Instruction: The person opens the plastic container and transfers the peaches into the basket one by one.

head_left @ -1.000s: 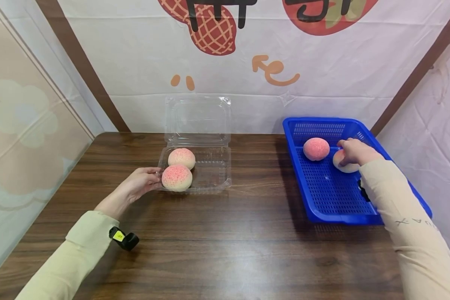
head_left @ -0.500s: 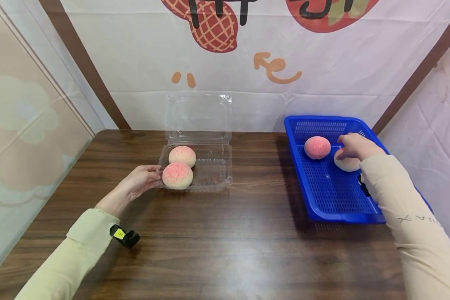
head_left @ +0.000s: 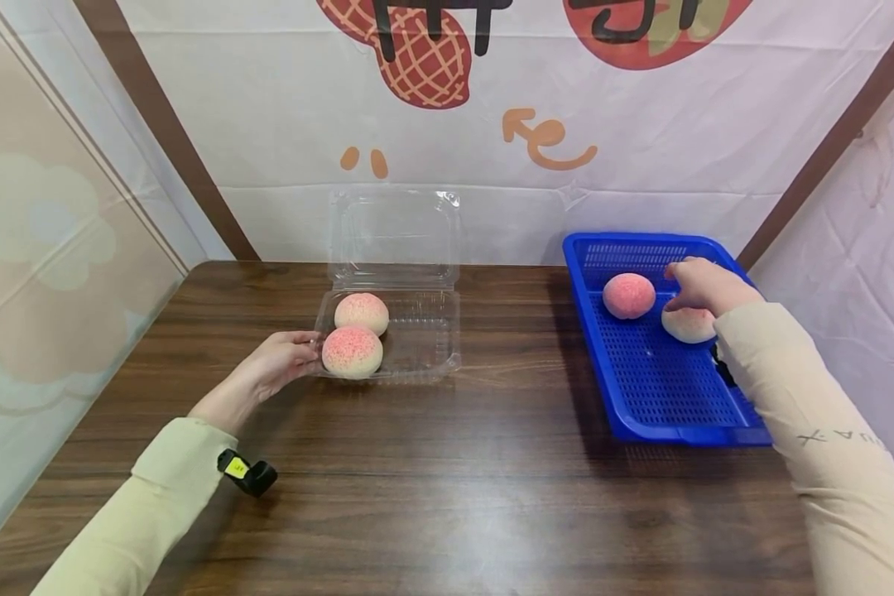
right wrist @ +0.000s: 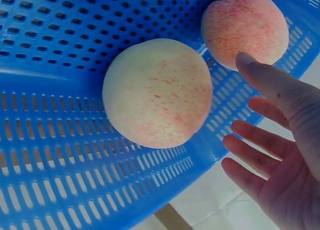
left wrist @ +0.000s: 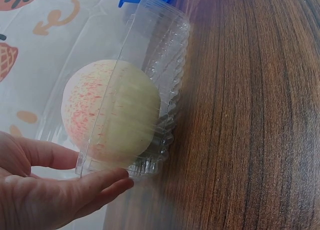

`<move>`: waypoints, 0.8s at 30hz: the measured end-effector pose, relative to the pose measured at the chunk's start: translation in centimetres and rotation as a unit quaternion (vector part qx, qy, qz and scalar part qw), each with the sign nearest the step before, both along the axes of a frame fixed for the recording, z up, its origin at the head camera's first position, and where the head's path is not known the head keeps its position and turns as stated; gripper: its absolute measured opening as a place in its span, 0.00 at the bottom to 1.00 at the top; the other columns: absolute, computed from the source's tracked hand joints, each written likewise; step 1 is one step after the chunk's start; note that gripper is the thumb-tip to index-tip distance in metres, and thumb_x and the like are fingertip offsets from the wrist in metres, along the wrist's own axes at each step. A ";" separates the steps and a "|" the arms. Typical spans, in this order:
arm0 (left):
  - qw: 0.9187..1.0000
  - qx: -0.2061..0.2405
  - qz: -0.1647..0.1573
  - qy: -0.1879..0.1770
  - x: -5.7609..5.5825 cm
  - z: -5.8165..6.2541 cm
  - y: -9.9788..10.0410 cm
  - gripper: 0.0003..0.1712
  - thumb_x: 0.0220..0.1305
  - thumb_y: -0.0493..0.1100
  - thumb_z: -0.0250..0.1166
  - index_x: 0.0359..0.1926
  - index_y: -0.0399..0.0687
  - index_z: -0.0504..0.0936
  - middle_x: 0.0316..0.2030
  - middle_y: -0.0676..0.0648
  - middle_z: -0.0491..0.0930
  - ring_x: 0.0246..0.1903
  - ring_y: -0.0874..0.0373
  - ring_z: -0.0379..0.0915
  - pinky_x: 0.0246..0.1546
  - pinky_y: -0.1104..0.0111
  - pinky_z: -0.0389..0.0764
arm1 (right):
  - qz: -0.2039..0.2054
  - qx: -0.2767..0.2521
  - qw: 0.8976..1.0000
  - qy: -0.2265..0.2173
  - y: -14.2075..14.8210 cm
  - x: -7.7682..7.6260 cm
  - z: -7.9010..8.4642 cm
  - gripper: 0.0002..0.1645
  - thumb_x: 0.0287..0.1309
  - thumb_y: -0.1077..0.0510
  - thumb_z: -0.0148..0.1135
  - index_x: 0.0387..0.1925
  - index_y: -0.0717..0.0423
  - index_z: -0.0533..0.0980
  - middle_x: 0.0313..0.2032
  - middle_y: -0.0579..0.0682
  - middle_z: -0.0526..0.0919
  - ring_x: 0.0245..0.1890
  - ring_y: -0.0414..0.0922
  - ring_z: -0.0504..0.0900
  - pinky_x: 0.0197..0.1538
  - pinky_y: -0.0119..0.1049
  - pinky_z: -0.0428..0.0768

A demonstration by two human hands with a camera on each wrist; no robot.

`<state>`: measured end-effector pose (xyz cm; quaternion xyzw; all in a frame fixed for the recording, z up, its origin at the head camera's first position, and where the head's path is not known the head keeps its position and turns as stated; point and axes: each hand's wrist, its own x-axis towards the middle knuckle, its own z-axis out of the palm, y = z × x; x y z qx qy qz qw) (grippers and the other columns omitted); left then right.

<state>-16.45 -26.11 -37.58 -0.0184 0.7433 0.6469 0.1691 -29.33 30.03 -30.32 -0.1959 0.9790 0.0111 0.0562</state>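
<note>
My left hand (head_left: 279,362) pinches the left edge of a clear plastic clamshell box (head_left: 420,352), thumb on one side of the wall and fingers on the other. Two pink-and-cream peaches sit in the box's left half, a front peach (head_left: 353,353) and a back peach (head_left: 361,311). At the right, my right hand (head_left: 708,287) hovers over a pale peach (head_left: 689,326) in a blue basket (head_left: 678,434). In the right wrist view its fingers are spread, apart from that pale peach (right wrist: 157,92). A pinker peach (head_left: 629,296) lies beside it.
The box's lid (head_left: 395,236) stands raised at the back, near a printed cloth wall (head_left: 268,124). Box and basket both rest on a dark wooden table (head_left: 417,497), the basket at its right side. A black wrist camera (head_left: 247,473) sits on my left sleeve.
My right hand has risen slightly off the pale peach, which stays in the basket. The left hand keeps its hold on the box. The head view shifted a little.
</note>
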 end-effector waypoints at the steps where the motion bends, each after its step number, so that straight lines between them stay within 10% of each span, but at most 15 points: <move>1: 1.000 0.001 0.000 0.000 0.0 0.0 0.0 0.32 0.63 0.27 0.39 0.64 0.20 0.37 0.64 0.26 0.43 0.41 0.71 0.64 0.43 0.78 0.73 | 0.002 0.002 1.000 0.000 -0.1 0.0 0.1 0.28 0.43 0.60 0.67 0.45 0.75 0.72 0.43 0.73 0.74 0.46 0.66 0.70 0.50 0.58 0.68; 24: 1.000 -0.002 0.001 0.000 0.0 -0.1 -0.1 0.32 0.64 0.27 0.40 0.65 0.20 0.38 0.63 0.27 0.45 0.44 0.68 0.63 0.46 0.76 0.73 | 0.046 0.023 0.998 0.038 -3.1 -0.3 1.5 0.27 0.46 0.60 0.66 0.45 0.75 0.72 0.41 0.70 0.74 0.44 0.64 0.72 0.49 0.57 0.70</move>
